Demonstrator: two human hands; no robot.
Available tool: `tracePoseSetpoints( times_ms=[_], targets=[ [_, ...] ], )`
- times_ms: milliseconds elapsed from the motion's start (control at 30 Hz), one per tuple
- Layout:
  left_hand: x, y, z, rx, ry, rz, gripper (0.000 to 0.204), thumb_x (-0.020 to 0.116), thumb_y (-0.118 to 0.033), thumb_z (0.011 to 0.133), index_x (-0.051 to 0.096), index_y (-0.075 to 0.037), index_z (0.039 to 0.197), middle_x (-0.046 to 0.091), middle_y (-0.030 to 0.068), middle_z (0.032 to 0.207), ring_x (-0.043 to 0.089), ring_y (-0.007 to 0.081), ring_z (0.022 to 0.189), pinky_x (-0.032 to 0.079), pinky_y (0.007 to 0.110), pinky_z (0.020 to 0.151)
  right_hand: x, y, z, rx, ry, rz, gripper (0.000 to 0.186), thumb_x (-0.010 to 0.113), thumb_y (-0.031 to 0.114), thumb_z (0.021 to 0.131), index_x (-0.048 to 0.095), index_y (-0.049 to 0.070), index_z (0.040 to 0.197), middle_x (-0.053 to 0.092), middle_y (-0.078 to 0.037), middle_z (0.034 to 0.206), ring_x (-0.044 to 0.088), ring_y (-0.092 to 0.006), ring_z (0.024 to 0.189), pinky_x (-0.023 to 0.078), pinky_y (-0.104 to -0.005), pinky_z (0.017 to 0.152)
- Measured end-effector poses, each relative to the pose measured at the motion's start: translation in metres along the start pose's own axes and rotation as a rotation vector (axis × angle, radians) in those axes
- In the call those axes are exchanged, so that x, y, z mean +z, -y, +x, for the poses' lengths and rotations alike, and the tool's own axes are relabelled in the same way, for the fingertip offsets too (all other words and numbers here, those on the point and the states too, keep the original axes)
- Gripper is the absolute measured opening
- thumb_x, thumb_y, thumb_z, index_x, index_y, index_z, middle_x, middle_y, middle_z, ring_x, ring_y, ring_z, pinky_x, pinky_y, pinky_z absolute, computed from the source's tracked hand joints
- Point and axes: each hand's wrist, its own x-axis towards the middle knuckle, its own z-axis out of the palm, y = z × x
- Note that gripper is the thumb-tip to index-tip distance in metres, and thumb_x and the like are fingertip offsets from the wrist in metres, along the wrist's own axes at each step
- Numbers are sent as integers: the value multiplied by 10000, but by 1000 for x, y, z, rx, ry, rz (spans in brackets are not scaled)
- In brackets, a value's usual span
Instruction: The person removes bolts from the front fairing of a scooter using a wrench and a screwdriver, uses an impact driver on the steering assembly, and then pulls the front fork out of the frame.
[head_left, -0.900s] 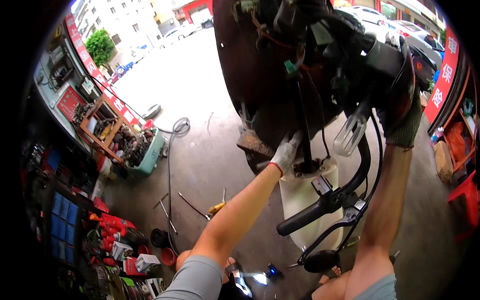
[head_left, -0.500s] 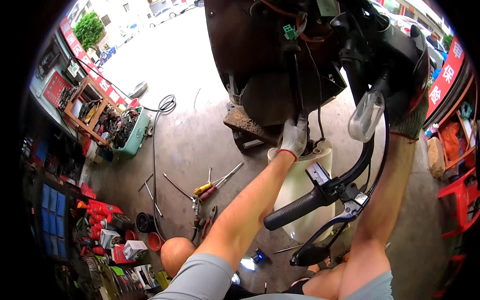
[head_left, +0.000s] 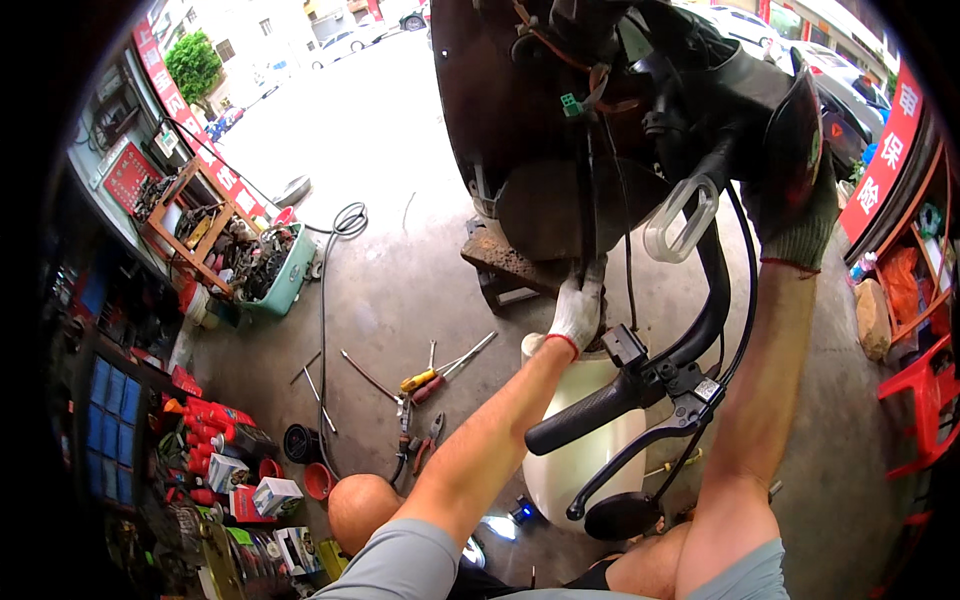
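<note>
My left hand (head_left: 578, 308), in a white work glove with a red cuff, is closed around the lower end of a black steering tube (head_left: 587, 215). The tube runs down in front of a dark front panel (head_left: 500, 110). Just below the hand stands a cream-white plastic fender (head_left: 570, 465). On the right, my gloved right hand (head_left: 808, 225) is up against a black headlight housing (head_left: 790, 140), which hides its fingers. The handlebar with its black grip (head_left: 583, 415) and brake lever (head_left: 630, 465) hangs between my forearms. A clear plastic loop (head_left: 683, 218) sits above the bar.
Screwdrivers (head_left: 428, 383), pliers (head_left: 430, 440) and a hose (head_left: 322, 340) lie on the floor at left. A teal bin (head_left: 283, 280) of parts stands farther back. Red bottles and boxes (head_left: 250, 500) crowd the lower left. A red stool (head_left: 920, 410) is at right. A wooden block (head_left: 505, 262) props the panel.
My left hand has shifted slightly down and left along with the tube's lower end. The headlight housing, clear loop and right hand have moved left. The fender appears lower and farther left.
</note>
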Motion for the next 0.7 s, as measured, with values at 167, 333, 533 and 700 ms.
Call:
tracePoseSetpoints(
  times_ms=[167, 333, 533, 700],
  targets=[
    [7, 15, -8, 85, -12, 100, 461, 565, -526, 952, 560, -67, 911, 490, -8, 620, 461, 113, 496, 354, 285, 440, 32, 9, -23, 68, 200, 207, 506, 515, 424, 966, 572, 68, 1321, 617, -134, 1297, 594, -299, 1170, 457, -443, 1050],
    [3, 9, -22, 21, -51, 88, 480, 572, -547, 944, 568, -67, 926, 490, -12, 646, 454, 110, 510, 362, 278, 456, 37, 3, -21, 132, 219, 230, 512, 519, 428, 961, 571, 70, 1323, 618, -133, 1296, 596, -299, 1167, 461, -444, 1046],
    [12, 3, -41, -74, -42, -32, 485, 566, -536, 953, 584, -52, 988, 480, -18, 655, 439, 111, 553, 371, 286, 496, 36, -6, -20, 130, 140, 195, 499, 507, 407, 968, 567, 64, 1325, 617, -134, 1297, 598, -298, 1166, 462, -447, 1045],
    [-13, 24, -59, 43, -156, -34, 464, 560, -500, 969, 607, -46, 883, 482, -41, 673, 425, 95, 620, 346, 285, 537, 42, -6, -20, 116, 47, 134, 489, 497, 389, 973, 562, 59, 1327, 616, -135, 1298, 599, -297, 1165, 463, -450, 1044]
  ],
)
